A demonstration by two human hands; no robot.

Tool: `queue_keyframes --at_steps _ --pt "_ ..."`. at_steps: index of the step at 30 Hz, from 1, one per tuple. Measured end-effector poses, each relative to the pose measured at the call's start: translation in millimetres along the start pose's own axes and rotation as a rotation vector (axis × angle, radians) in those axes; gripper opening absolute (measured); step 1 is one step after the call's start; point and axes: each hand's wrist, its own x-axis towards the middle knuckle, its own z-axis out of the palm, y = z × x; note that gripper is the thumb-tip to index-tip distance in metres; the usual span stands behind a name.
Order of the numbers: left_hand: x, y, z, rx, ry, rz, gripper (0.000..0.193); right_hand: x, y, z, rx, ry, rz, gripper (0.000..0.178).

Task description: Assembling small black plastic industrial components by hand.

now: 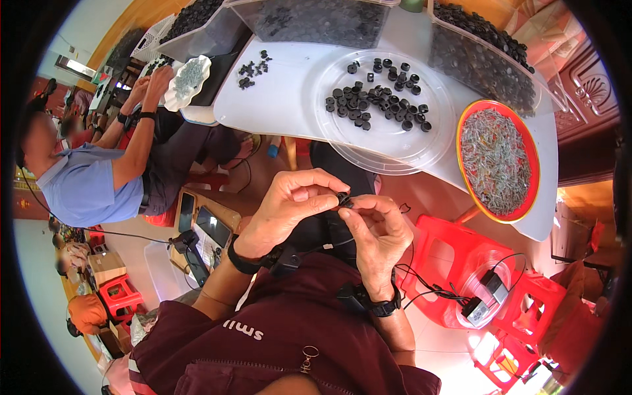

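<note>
Before my chest, both hands meet at a small black plastic part (343,198). My left hand (289,207) pinches it between thumb and fingers. From the other side, my right hand (378,238) closes thumb and forefinger on it too; the fingertips cover much of its shape. Beyond my hands, a clear round plastic lid (431,141) on the table carries many small black round parts (359,100). To its right sits a red round tray (534,155) with a yellow rim, full of thin silvery pieces like screws (495,161).
Clear bins (316,26) of black parts line the white table's (270,99) far side. A few loose black pieces (253,69) lie at its left. Red stools (434,253) with adapters and cables stand right. At left a co-worker (92,174) works by a white scalloped dish (172,99).
</note>
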Motion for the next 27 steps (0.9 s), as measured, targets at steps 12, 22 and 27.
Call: queue_keyframes --at_steps 12,22,27 --pt "-3.0 -3.3 -3.1 -0.039 0.006 0.024 0.020 -3.5 6.8 3.4 -0.021 0.034 -0.113 0.018" --pt "-2.3 -6.5 -5.9 -0.079 0.000 0.036 0.020 -2.0 6.7 4.2 -0.275 0.080 -0.275 0.018" --pt "-2.5 -6.6 -6.3 -0.088 -0.005 0.047 0.021 -2.3 6.3 4.2 -0.292 0.074 -0.286 0.018"
